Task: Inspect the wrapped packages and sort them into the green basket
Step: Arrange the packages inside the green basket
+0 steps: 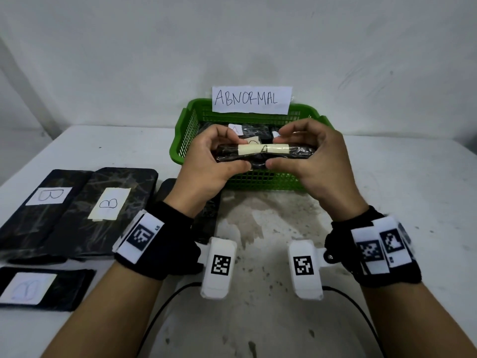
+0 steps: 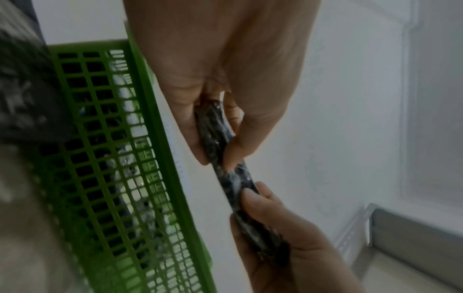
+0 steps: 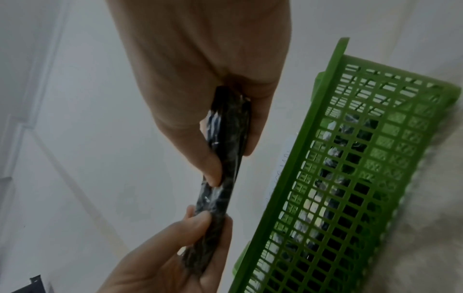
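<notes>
I hold one black film-wrapped package [image 1: 296, 152] edge-up with both hands, just above the near side of the green basket [image 1: 260, 180]. A beige tape label with a handwritten mark runs along its top edge. My left hand [image 1: 234, 150] pinches its left end between thumb and curled fingers; my right hand [image 1: 280, 150] pinches the right end the same way. In the left wrist view my left hand [image 2: 218, 162] grips the thin package [image 2: 238, 178] beside the basket [image 2: 112, 158]. In the right wrist view my right hand [image 3: 230, 166] grips the package [image 3: 220, 198].
A paper sign [image 1: 251, 99] reading ABNORMAL stands on the basket's far rim; several wrapped packages lie inside. On the table at left lie two packages labelled B [image 1: 49, 197] [image 1: 108, 202], a third [image 1: 33, 288] at the near left, and another [image 1: 206, 218] under my left wrist.
</notes>
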The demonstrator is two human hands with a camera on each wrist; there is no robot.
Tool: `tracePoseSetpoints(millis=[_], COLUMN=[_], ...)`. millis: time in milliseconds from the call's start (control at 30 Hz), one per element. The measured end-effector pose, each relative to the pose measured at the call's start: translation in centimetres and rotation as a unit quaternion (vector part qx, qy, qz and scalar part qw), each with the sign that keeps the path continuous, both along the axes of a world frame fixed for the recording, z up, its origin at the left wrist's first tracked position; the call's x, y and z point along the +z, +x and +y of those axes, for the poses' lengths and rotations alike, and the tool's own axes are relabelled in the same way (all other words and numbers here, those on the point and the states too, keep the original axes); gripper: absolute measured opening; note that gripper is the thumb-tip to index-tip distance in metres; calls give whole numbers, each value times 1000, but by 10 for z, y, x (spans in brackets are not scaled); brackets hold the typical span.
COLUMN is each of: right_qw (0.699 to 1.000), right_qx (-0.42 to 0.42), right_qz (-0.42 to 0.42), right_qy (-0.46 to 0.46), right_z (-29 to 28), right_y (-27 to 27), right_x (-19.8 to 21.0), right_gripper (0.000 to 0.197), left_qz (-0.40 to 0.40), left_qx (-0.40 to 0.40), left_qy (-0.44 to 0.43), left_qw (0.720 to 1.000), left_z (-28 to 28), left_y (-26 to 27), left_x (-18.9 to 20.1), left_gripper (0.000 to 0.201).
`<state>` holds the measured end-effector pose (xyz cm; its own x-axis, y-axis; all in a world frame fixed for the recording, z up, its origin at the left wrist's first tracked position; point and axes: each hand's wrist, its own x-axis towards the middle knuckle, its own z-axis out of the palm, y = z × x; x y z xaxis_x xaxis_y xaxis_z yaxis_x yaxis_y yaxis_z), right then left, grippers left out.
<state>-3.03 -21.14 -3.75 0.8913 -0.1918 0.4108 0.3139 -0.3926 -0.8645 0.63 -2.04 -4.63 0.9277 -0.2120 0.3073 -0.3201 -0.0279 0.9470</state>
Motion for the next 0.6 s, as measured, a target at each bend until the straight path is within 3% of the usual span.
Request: tracePoseSetpoints(millis=[333,500,600], right_qw=[997,993,993], right_qx=[10,38,45], right_qz=[-58,-85,-75], right_qy=[-53,-71,-74], right_z=[2,0,0], right_y=[1,-1,-1], right_x=[-4,1,-1], right_gripper=[40,42,37], left_qz=[-10,147,164], left_qx=[-23,-50,-38], left_qy=[4,-67,-94], left_qw=[1000,986,981], left_z=[3,4,3], left_y=[2,4,5], left_x=[-2,3,1], left_gripper=[39,21,22])
